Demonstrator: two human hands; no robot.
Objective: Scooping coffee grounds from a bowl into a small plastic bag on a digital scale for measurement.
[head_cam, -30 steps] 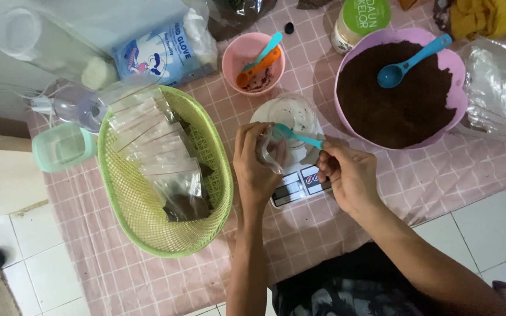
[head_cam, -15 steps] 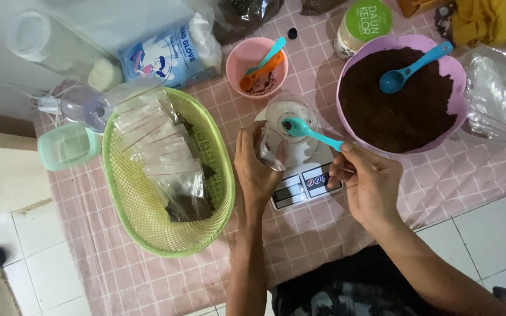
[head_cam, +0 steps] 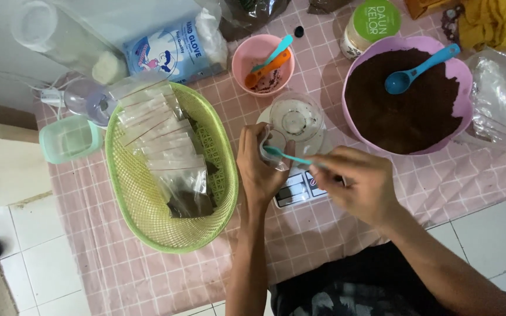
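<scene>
My left hand [head_cam: 259, 167] is curled around a small clear plastic bag [head_cam: 272, 144], fingers pinching it so its mouth gapes open. My right hand [head_cam: 355, 181] pinches the handle of a small teal spoon [head_cam: 288, 156], and the bowl of the spoon sits inside the mouth of the bag. Both hands hover over a white kitchen scale [head_cam: 300, 184] near the middle of the table [head_cam: 440, 175], which wears a pink checked cloth. On the far part of the scale stands a clear glass cup [head_cam: 296, 117]. To the right lies a big purple bowl [head_cam: 462, 76] of dark brown powder with a blue scoop [head_cam: 420, 64] resting in it. To the left, a green mesh basket [head_cam: 147, 216] holds filled little bags. Farther off sits a small pink bowl [head_cam: 247, 55] with two spoons in it.
</scene>
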